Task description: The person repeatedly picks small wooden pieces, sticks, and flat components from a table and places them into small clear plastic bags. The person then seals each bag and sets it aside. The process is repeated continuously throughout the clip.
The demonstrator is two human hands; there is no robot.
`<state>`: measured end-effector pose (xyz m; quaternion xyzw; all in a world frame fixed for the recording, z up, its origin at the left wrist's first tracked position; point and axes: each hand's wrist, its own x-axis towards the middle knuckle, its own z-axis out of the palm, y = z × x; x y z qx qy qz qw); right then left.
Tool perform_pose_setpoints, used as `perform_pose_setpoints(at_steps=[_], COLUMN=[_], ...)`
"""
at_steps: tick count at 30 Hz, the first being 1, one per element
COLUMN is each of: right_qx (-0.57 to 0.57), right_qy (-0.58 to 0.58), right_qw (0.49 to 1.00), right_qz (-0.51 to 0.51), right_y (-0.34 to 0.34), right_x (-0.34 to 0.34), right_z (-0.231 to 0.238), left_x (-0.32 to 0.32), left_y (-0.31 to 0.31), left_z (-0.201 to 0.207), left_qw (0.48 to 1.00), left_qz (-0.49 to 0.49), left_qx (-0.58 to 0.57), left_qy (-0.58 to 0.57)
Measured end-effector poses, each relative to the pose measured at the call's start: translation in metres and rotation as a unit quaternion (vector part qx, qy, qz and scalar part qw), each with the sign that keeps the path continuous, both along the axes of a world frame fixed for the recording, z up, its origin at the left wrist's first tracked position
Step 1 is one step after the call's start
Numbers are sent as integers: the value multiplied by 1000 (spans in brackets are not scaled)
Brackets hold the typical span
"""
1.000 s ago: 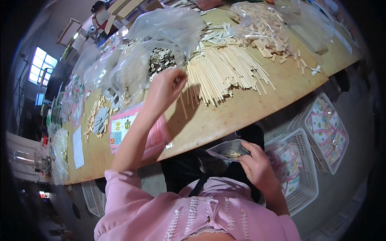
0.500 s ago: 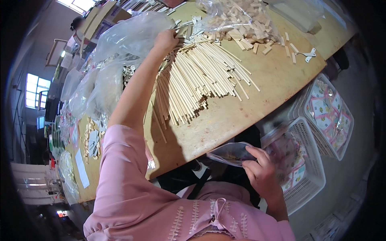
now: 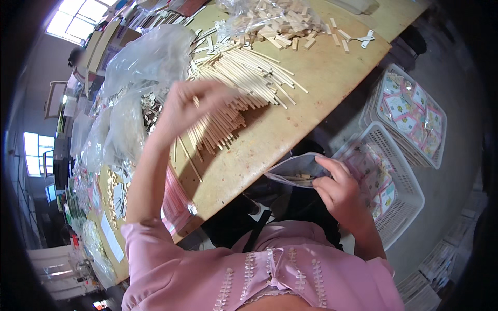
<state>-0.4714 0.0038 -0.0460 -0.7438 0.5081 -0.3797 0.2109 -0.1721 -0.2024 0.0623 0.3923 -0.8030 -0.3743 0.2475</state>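
My left hand point(image 3: 193, 108), smeared by motion, is above a fanned-out pile of thin wooden sticks point(image 3: 254, 67) on the table. Its fingers are curled, but the blur hides whether anything is between them. Off the table's near edge, my right hand point(image 3: 345, 193) pinches the rim of a clear plastic bag point(image 3: 285, 171), whose mouth gapes open. Small wooden pieces point(image 3: 302, 177) show inside it. Beyond the sticks lie a heap of small wooden blocks point(image 3: 275, 39) and some flat white pieces with holes point(image 3: 367, 39).
To the right stand a white plastic basket point(image 3: 410, 220) of printed packets and another packed basket point(image 3: 439, 155). Large clear plastic bags point(image 3: 148, 54) bulge at the table's left, beside small metal parts point(image 3: 150, 110). Pink-striped packaging point(image 3: 178, 202) lies by the near edge.
My left hand has come back from the far end of the sticks toward me. My right hand still holds the bag; its contents show more clearly. The whole view has shifted.
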Motion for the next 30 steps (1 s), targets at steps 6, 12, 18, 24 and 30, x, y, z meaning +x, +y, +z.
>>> perform_pose_setpoints(at_steps=[6, 12, 18, 24, 30], right_qx=[12, 43, 31, 25, 27], right_qy=[-4, -20, -20, -39, -59], right_qw=[999, 998, 999, 999, 998], right_qz=[30, 32, 27, 24, 23], right_y=[-4, 8, 13, 7, 3], right_x=[4, -2, -3, -9, -9], right_z=[8, 1, -8, -15, -14], left_x=[-59, -90, -113, -125, -106], left_y=[92, -7, -144, -158, -160], left_z=[-8, -32, -61, -63, -68], left_qw=[941, 934, 875, 866, 948], left_qz=[-217, -112, -94, -109, -111], left_qx=[-199, -291, -382, -353, -192], left_qy=[-164, -174, -281, -338, -229])
